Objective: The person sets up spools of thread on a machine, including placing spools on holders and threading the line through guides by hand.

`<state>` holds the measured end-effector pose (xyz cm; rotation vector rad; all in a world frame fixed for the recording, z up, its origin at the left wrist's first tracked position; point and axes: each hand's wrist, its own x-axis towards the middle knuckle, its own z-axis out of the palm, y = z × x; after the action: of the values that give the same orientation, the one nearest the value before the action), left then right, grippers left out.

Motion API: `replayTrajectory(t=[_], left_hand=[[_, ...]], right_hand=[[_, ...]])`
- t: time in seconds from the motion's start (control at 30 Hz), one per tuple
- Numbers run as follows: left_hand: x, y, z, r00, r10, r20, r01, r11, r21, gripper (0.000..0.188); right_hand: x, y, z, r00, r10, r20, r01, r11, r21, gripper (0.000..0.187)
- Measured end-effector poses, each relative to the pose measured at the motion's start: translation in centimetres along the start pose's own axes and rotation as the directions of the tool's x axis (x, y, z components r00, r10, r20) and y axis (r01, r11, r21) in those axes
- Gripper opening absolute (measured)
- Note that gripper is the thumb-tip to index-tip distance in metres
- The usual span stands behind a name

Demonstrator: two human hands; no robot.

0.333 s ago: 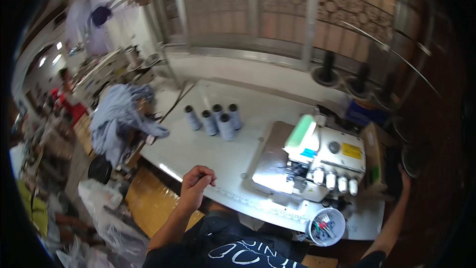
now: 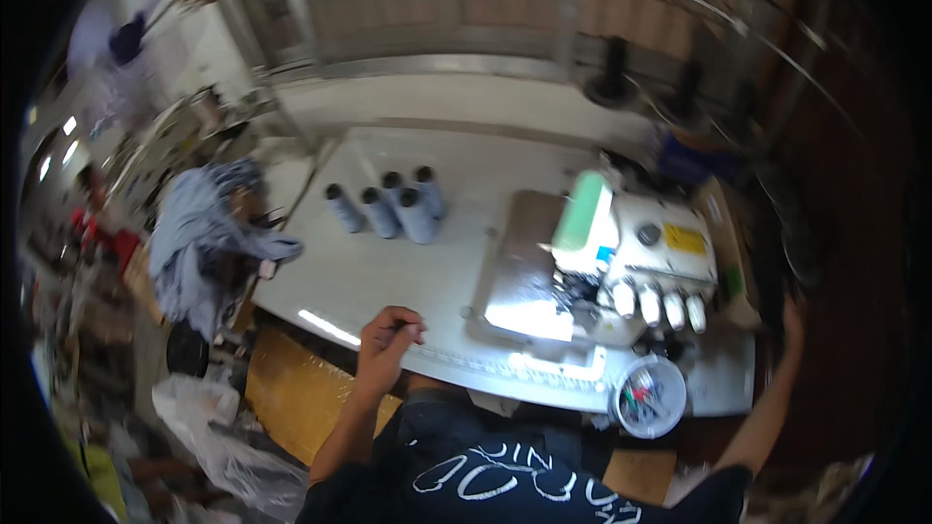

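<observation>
My left hand (image 2: pixel 390 332) hovers over the front edge of the white sewing table (image 2: pixel 388 277), its fingers curled together. A small dark bit shows at the fingertips, too small to name. Far to the right, my right hand (image 2: pixel 794 318) reaches past the table's end beside a cardboard box (image 2: pixel 728 247); shadow and blur hide its fingers at a dark shape. An overlock sewing machine (image 2: pixel 660 238) with a pale green cover (image 2: pixel 584 213) stands on the right half of the table. Several light-blue thread cones (image 2: pixel 417 218) stand upright on the left half.
A white tub (image 2: pixel 670 398) of small tools sits at the front right edge. Blue-grey cloth (image 2: pixel 199 233) is heaped on the left. Dark spool stands (image 2: pixel 612 78) rise behind the machine. A clear plastic bag (image 2: pixel 209 427) lies low on the left.
The view has tilted and blurred, so the table and machine sit higher in it. My left hand stays curled near the table's edge; my right arm still extends to the right.
</observation>
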<state>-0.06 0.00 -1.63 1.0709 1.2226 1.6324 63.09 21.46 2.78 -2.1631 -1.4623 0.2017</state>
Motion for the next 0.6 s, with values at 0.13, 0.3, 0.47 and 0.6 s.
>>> replayTrajectory(t=[0.13, 0.3, 0.47, 0.6], left_hand=[[1.4, 1.2, -1.5, 1.0, 0.004, 0.016, -0.005, 0.995, 0.095, 0.01], [1.6, 0.2, -2.0, 0.998, -0.023, 0.058, 0.018, 0.997, 0.073, 0.009], [1.7, 0.7, -0.9, 0.99, 0.006, 0.142, -0.027, 0.99, 0.142, 0.009], [4.1, 0.8, 0.6, 0.961, 0.193, 0.199, -0.256, 0.893, 0.37, 0.01]], right_hand=[[-6.2, -4.3, 2.8, 0.982, -0.15, -0.115, 0.161, 0.981, 0.103, 0.066], [-1.1, -5.0, 4.4, 0.991, -0.098, -0.091, 0.065, 0.949, -0.31, 0.054], [0.9, -2.9, 5.7, 0.973, 0.13, -0.188, -0.175, 0.955, -0.241, 0.066], [-9.3, -9.2, 3.6, 0.95, 0.045, -0.308, -0.12, 0.967, -0.226, 0.054]])
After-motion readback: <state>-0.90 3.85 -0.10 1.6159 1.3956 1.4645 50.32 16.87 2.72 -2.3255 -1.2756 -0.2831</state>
